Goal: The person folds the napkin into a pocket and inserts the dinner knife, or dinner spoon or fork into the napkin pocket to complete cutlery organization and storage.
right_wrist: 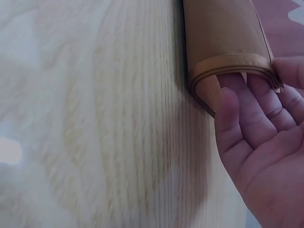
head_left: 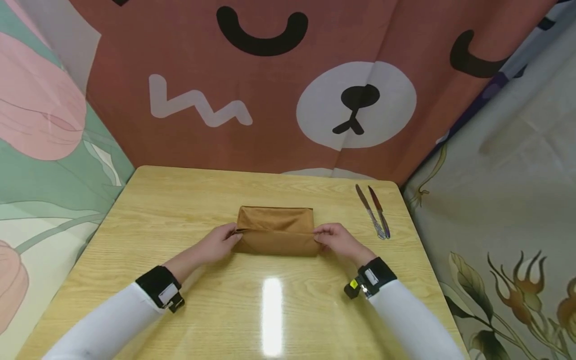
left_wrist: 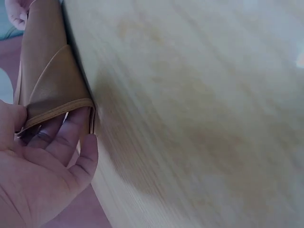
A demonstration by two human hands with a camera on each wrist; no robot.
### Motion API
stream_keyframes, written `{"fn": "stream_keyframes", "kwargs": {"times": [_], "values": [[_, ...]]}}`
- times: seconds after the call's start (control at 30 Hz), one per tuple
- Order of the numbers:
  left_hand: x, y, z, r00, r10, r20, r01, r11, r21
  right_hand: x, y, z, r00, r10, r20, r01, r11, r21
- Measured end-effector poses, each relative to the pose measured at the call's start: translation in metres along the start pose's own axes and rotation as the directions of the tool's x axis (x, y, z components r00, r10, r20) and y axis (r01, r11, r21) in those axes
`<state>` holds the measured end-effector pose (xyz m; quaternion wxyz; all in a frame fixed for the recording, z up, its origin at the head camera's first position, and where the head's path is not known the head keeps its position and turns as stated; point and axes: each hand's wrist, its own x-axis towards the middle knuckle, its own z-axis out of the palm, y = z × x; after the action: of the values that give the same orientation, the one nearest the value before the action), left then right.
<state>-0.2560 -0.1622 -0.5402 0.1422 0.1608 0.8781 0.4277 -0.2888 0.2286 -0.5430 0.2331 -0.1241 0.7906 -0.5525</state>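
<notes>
A brown folded cloth napkin [head_left: 276, 243] with stitched hems lies across the middle of the table, its near part folded up over the far part. At its left end my left hand [head_left: 221, 242] pinches the fold between thumb and fingers. My right hand [head_left: 338, 239] grips the right end in the same way. In the left wrist view, fingers of the left hand [left_wrist: 45, 175] reach inside the fold while the thumb presses its outer edge. The right wrist view has the right hand [right_wrist: 270, 137] with fingers under the layered hem and thumb on top.
Two knives, a silver one with an ornate handle [head_left: 370, 211] and a darker pointed one [head_left: 380, 212], lie side by side at the table's back right. The wooden table [head_left: 189, 195] meets a bear-print curtain [head_left: 270, 100] behind. Patterned cloths hang at both sides.
</notes>
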Motion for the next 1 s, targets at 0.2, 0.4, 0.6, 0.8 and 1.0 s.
{"fn": "stream_keyframes", "kwargs": {"times": [0.2, 0.4, 0.6, 0.8, 1.0], "values": [[0.016, -0.003, -0.002, 0.999, -0.017, -0.041, 0.017, 1.0, -0.004, 0.017, 0.002, 0.004, 0.993, 0.08, -0.082, -0.076, 0.996, 0.053], [0.03, -0.005, -0.003, 0.995, -0.034, -0.089, 0.037, 0.999, 0.039, 0.03, -0.001, 0.008, 0.981, 0.063, -0.185, -0.066, 0.998, -0.011], [0.04, -0.008, -0.001, 0.99, -0.078, -0.115, 0.087, 0.993, 0.074, 0.037, -0.004, 0.011, 0.965, 0.083, -0.25, -0.105, 0.992, -0.075], [0.048, -0.007, 0.001, 0.985, -0.131, -0.109, 0.153, 0.962, 0.227, 0.045, -0.001, 0.016, 0.946, 0.011, -0.324, -0.103, 0.958, -0.267], [0.051, -0.001, 0.003, 0.975, -0.221, -0.014, 0.211, 0.909, 0.359, 0.049, 0.003, 0.02, 0.946, -0.07, -0.316, -0.097, 0.871, -0.482]]}}
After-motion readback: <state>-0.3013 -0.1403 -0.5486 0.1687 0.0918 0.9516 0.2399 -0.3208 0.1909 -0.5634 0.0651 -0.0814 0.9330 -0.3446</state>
